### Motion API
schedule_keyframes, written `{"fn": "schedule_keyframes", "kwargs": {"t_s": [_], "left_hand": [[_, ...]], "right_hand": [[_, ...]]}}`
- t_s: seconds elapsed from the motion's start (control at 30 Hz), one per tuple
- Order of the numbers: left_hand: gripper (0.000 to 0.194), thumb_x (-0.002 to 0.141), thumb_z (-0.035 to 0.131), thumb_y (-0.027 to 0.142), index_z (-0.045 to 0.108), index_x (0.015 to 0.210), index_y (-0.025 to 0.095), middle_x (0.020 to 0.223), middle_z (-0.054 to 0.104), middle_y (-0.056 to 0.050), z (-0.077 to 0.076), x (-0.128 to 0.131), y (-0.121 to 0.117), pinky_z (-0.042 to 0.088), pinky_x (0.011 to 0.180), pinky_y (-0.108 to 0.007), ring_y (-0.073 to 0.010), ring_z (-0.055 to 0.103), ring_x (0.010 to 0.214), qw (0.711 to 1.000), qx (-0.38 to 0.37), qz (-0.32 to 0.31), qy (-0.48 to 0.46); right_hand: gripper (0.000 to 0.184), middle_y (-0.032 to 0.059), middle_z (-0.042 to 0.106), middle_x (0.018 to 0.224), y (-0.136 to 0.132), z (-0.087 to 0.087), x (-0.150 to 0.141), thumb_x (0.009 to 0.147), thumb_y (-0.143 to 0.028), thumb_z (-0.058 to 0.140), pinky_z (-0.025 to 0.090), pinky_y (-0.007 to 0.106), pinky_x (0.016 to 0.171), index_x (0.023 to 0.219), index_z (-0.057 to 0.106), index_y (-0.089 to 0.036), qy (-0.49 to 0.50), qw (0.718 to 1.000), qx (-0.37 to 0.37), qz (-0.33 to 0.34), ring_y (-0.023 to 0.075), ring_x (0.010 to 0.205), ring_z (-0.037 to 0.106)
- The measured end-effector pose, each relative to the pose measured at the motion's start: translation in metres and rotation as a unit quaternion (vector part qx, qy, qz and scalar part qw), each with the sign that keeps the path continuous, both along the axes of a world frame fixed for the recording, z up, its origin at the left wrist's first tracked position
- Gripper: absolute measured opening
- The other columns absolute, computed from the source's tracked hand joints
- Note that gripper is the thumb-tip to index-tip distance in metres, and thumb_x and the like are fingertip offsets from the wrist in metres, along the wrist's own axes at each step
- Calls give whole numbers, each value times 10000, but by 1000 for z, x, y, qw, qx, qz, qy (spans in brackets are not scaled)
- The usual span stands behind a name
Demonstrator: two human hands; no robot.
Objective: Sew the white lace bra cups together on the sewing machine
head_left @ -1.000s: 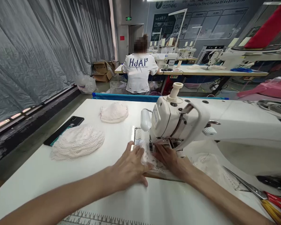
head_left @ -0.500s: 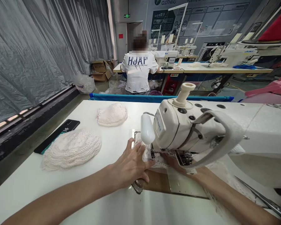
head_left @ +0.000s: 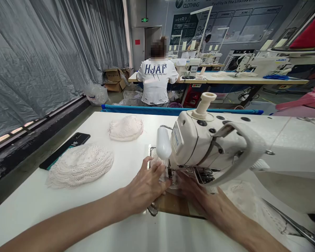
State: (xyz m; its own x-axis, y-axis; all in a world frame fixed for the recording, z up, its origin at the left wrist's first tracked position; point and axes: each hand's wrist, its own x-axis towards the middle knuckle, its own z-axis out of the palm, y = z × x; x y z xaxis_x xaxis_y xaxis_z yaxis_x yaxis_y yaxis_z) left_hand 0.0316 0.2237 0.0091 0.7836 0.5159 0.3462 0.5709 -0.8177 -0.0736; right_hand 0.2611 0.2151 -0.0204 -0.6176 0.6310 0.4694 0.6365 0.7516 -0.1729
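Note:
My left hand (head_left: 149,182) lies with fingers spread on a small white lace piece (head_left: 164,175) at the needle area of a white sewing machine (head_left: 196,140). Its fingertips press the lace just left of the presser foot (head_left: 170,172). My right hand (head_left: 192,190) reaches in from the right below the machine head, which partly covers it. Its fingers look stretched out flat beside the lace, close to the left hand. More white lace (head_left: 244,196) lies right of my right wrist.
A stack of white lace pieces (head_left: 81,164) partly covers a black phone-like object (head_left: 77,139) at left. A smaller lace pile (head_left: 127,128) lies behind. Scissors (head_left: 294,222) lie at right. Beyond the blue bar (head_left: 152,110), a person in a white shirt (head_left: 157,80) sits at another table.
My right hand and forearm have shifted left, closer to my left hand. The lace right of the wrist shows more fully. My left hand stays nearly in place.

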Motion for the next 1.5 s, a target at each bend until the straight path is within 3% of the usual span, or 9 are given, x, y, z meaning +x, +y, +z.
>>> {"fn": "schedule_keyframes", "kwargs": {"t_s": [0.13, 0.37, 0.5, 0.73, 0.93, 1.1, 1.3, 1.4, 1.5], "left_hand": [[175, 866, 443, 44, 592, 904, 127, 835, 598, -50, -2, 4, -9, 374, 868, -373, -143, 538, 832, 998, 46, -32, -34], [225, 813, 434, -20, 587, 717, 114, 645, 560, -11, -10, 8, -16, 419, 735, -319, -112, 493, 612, 991, 108, -25, -69], [220, 810, 436, -12, 589, 703, 104, 647, 564, -25, -13, 9, -17, 435, 712, -321, -122, 508, 630, 990, 115, -27, -81], [209, 802, 450, -19, 578, 707, 116, 705, 592, -41, -16, 7, -20, 451, 731, -337, -143, 553, 712, 986, 149, -25, -67], [188, 786, 457, -28, 568, 712, 104, 719, 583, -50, -17, 6, -20, 437, 739, -345, -146, 548, 702, 986, 158, -14, -49], [200, 789, 438, -33, 560, 719, 109, 737, 576, -46, -18, 3, -12, 425, 753, -349, -135, 523, 673, 984, 177, 6, -30], [194, 828, 417, -24, 539, 767, 114, 790, 573, -45, -20, 2, -2, 409, 836, -355, -134, 537, 724, 986, 163, 42, 5], [186, 845, 403, -16, 545, 839, 105, 805, 577, -42, -18, 0, 5, 396, 871, -347, -131, 547, 758, 988, 143, 48, 13], [192, 871, 384, 7, 547, 884, 108, 791, 580, -32, -15, -4, 15, 383, 886, -351, -123, 544, 740, 990, 134, 49, 6]], "right_hand": [[256, 138, 653, 1053, -18, 15, -9, 925, -247, 444, 549, 366, 744, 1107, 570, -116, -30, 997, 7, 68, 236, 919, 632], [175, 105, 688, 909, -19, 5, -10, 915, -156, 450, 548, 314, 682, 938, 621, -126, 27, 996, 36, 77, 197, 812, 647], [177, 83, 690, 846, -19, 3, -8, 906, -113, 449, 539, 290, 650, 896, 624, -136, 57, 995, 15, 85, 176, 754, 637], [193, 68, 697, 768, -17, 8, -13, 891, -77, 458, 529, 261, 590, 825, 631, -130, 74, 994, 42, 75, 164, 687, 651], [196, 73, 712, 848, -17, 4, -11, 893, -82, 455, 538, 298, 634, 856, 637, -147, 54, 995, 49, 64, 156, 643, 653], [215, 87, 716, 861, -13, 6, -9, 889, -77, 444, 544, 331, 689, 888, 646, -149, 37, 994, 70, 73, 176, 703, 664], [238, 83, 701, 881, -11, 10, -6, 906, -126, 422, 536, 289, 635, 937, 654, -171, 65, 997, 19, 47, 176, 767, 658], [195, 89, 683, 886, -11, 15, -8, 902, -155, 450, 528, 292, 636, 938, 642, -161, 80, 995, 5, 56, 174, 749, 650], [173, 81, 665, 852, -15, 31, -15, 909, -180, 458, 518, 290, 651, 913, 630, -160, 83, 993, -16, 86, 169, 752, 633]]}}
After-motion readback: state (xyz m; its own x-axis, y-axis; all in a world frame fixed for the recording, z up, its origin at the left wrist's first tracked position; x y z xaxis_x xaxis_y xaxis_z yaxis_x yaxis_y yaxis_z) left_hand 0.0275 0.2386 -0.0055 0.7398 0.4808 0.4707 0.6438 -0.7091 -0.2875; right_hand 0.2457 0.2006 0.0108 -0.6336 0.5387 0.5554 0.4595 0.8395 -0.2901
